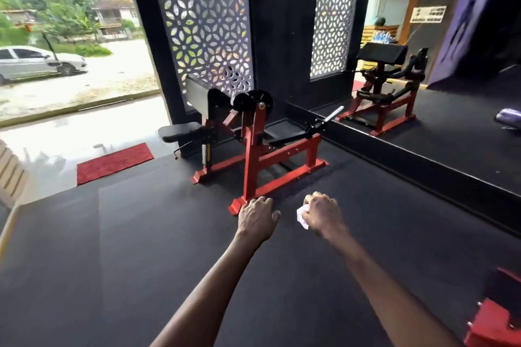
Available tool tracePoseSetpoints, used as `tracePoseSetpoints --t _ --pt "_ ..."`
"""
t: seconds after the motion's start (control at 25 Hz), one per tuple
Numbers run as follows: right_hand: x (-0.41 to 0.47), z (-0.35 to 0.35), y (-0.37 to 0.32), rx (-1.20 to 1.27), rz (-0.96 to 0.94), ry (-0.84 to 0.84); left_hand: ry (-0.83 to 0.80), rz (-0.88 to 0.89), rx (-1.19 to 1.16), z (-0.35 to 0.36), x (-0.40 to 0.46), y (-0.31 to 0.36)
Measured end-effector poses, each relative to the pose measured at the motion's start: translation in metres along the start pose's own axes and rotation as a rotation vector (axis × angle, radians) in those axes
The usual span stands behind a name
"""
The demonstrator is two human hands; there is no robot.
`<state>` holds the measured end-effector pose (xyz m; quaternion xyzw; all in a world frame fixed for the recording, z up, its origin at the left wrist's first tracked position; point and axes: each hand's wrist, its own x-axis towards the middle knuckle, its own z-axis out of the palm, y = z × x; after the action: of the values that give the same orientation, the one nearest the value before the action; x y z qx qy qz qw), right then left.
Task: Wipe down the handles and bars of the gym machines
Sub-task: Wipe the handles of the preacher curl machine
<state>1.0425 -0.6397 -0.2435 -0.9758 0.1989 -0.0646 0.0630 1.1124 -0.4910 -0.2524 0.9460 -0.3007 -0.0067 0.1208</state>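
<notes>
The gym machine [253, 144] stands on the black rubber floor [112, 262] ahead of the person, near the corner where a dark wall with a patterned cut-out screen [203, 22] meets a large mirror [423, 65]. Its frame is red, with a black padded seat [180, 132] sticking out on the left side, a round black weight plate [253, 101] up near the top, and a black lever arm ending in a silver bar [334, 113] that points toward the mirror. The red foot of the frame reaches toward the person and ends just beyond the left hand.

Both arms are stretched forward, the hands held apart from each other and in the air, touching nothing on the machine. The right hand [321, 213] has its fingers curled round a small white cloth [303, 217], which pokes out on the thumb side. The left hand [258, 217] holds nothing; its fingers are loosely bent, knuckles up.

In the mirror the same machine shows as a reflection [386, 87], with the floor running on behind it. To the left of the machine a red doormat [115, 162] lies on a glossy pale floor at the open entrance. Outside, a white car [36, 62] is parked on a gravel road, with trees and houses behind. At the lower right edge, part of another red piece of equipment [493, 324] comes into sight.
</notes>
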Motion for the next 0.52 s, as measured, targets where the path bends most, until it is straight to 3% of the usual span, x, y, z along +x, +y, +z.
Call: tracePoseSetpoints --t 0.28,0.52 --pt "0.218 0.013 0.047 0.037 0.185 0.046 0.01 0.159 0.019 0.008 0.258 -0.011" --pt "0.382 0.002 0.111 0.045 0.32 0.125 -0.023 0.293 -0.028 0.011 0.45 0.025"
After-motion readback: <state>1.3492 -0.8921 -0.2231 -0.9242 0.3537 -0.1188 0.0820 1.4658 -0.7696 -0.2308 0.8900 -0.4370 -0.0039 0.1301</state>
